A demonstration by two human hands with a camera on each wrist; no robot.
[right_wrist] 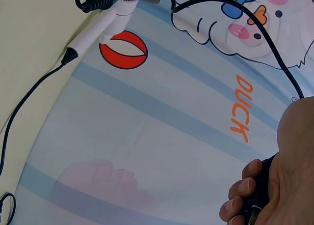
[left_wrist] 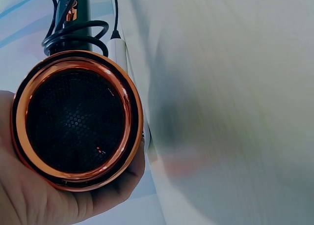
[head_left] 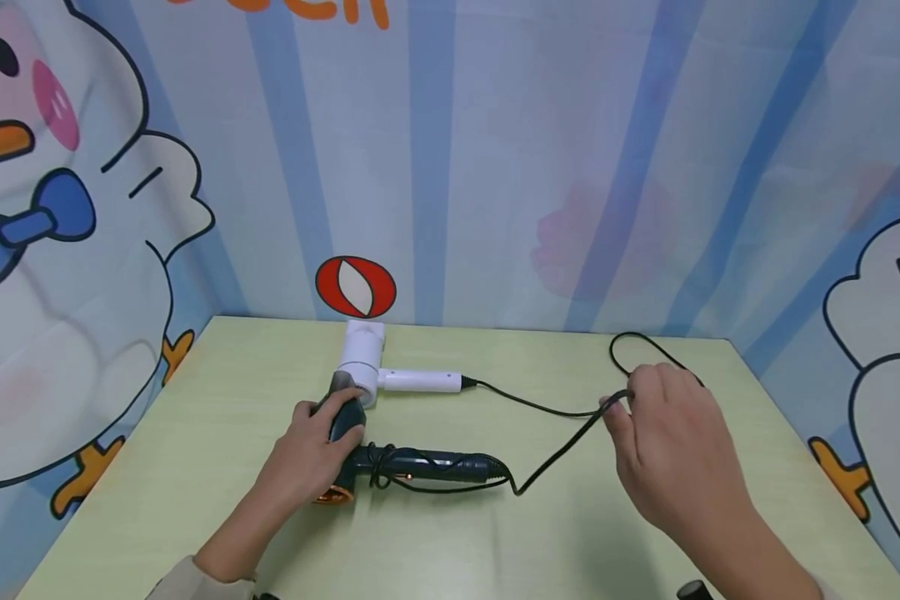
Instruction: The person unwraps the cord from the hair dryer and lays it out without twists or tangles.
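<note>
A dark green hair dryer (head_left: 442, 465) with a copper-rimmed end (left_wrist: 78, 173) is gripped round its barrel by my left hand (head_left: 303, 458), at left of centre in the head view. Its handle points right, with loose turns of black cord (head_left: 381, 467) round it. From the handle's end the cord (head_left: 562, 454) runs up to my right hand (head_left: 678, 454), which pinches it between thumb and fingers. In the right wrist view, the curled fingers hold a black piece (right_wrist: 264, 185), mostly hidden by the palm.
A white hair dryer (head_left: 420, 381) lies just behind the dark one; its thin black cord (head_left: 528, 403) runs right and loops near the table's back edge. A printed curtain (head_left: 487, 167) stands behind the pale table (head_left: 195, 400). A small black cylinder (head_left: 693, 590) shows at the bottom edge.
</note>
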